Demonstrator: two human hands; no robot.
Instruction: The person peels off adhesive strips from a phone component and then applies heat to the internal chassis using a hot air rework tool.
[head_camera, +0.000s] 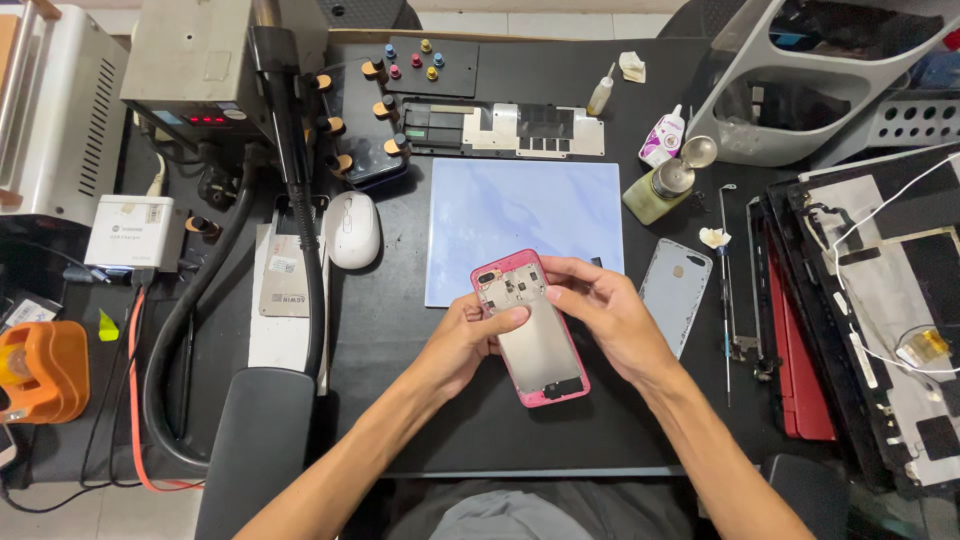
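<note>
Both hands gripped pink phone frame (530, 328) over bench (400, 330): left hand (462, 340) steadied, right hand (600, 305) fingered top edge. Inspection step, likely; next move called for fine fingertip work.

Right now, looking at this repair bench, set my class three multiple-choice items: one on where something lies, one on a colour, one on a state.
1. Where does the white computer mouse lie?
A. left of the pale blue mat
B. on the mat
C. right of the red laptop lid

2. What colour is the frame of the opened phone in the hands?
A. green
B. pink-red
C. yellow

3. How is the phone held?
A. it lies untouched
B. by one hand only
C. by both hands

Answers:
1 A, the mouse sits on the black desk just left of the mat's edge.
2 B, the rim around the bare metal inside is pink-red.
3 C, the left hand grips its left side and the right hand its right edge near the top.
</note>
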